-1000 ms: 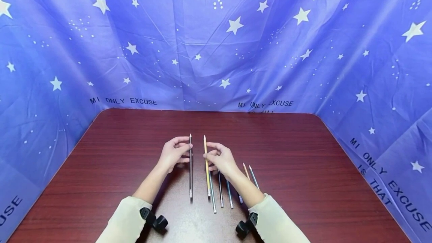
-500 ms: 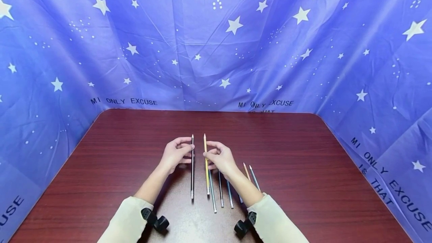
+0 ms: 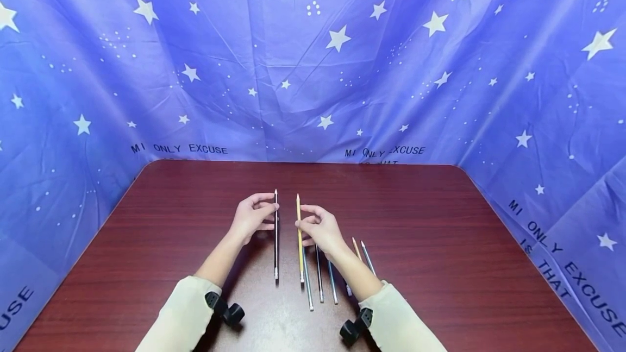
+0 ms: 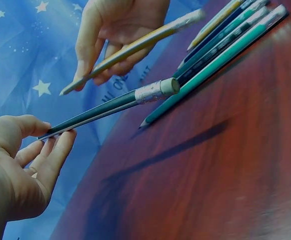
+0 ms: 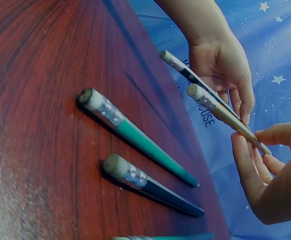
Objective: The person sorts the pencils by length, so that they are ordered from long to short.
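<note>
In the head view, my left hand (image 3: 249, 219) pinches a dark pencil (image 3: 276, 249) between thumb and fingers near its sharpened tip. The tip points away from me and the eraser end towards me. My right hand (image 3: 320, 230) pinches a yellow pencil (image 3: 300, 257) the same way, a small gap to the right. The left wrist view shows the dark pencil (image 4: 98, 111) raised off the table, with its shadow below. Its ferrule is silver and its eraser pale. In the right wrist view, the yellow pencil (image 5: 230, 120) partly overlaps the dark one.
Under and beside my right hand lie several pencils, among them a green one (image 3: 308, 284) and a dark one (image 3: 320, 281). Farther right, an orange-tipped pencil (image 3: 357, 249) and a blue one (image 3: 368, 257) are partly covered by my forearm. A starry blue curtain (image 3: 313, 69) surrounds the brown table (image 3: 440, 232).
My left hand and the dark pencil shift slightly right, then back left and a little farther from me. The right hand with the yellow pencil stays almost still, as do the pencils on the table.
</note>
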### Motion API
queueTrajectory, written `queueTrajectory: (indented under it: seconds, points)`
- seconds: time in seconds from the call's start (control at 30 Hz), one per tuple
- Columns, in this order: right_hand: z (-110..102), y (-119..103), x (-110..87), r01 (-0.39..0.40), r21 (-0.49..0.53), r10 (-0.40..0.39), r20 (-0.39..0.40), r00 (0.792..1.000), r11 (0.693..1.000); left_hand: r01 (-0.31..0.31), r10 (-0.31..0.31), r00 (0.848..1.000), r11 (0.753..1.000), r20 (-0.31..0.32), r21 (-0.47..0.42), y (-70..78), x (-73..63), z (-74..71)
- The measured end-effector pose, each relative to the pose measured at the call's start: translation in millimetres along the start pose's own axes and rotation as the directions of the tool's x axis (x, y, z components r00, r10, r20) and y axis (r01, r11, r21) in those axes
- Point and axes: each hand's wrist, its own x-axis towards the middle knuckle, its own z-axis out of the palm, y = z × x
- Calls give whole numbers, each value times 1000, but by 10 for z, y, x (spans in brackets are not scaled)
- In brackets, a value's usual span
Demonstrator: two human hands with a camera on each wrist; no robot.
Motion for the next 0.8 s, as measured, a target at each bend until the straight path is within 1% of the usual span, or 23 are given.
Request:
queueTrajectory:
  seconds: [0.4,0.57,0.67,0.8]
  points:
    - [-21,-24,-9,15,-3,-15,-14,1000,1000,-46,49,997,997,-63,55,206,347,-101]
    - [-33,-21,-5,20,1,-20,-18,1000,1000,-85,90,993,994,-80,75,295,483,-99]
    - [-36,-24,-7,17,5,-17,-20,1000,1000,-100,107,990,991,-88,88,325,566,-85]
    - [-37,-23,-4,5,7,-5,-20,1000,1000,-103,116,987,988,-108,113,314,684,-89]
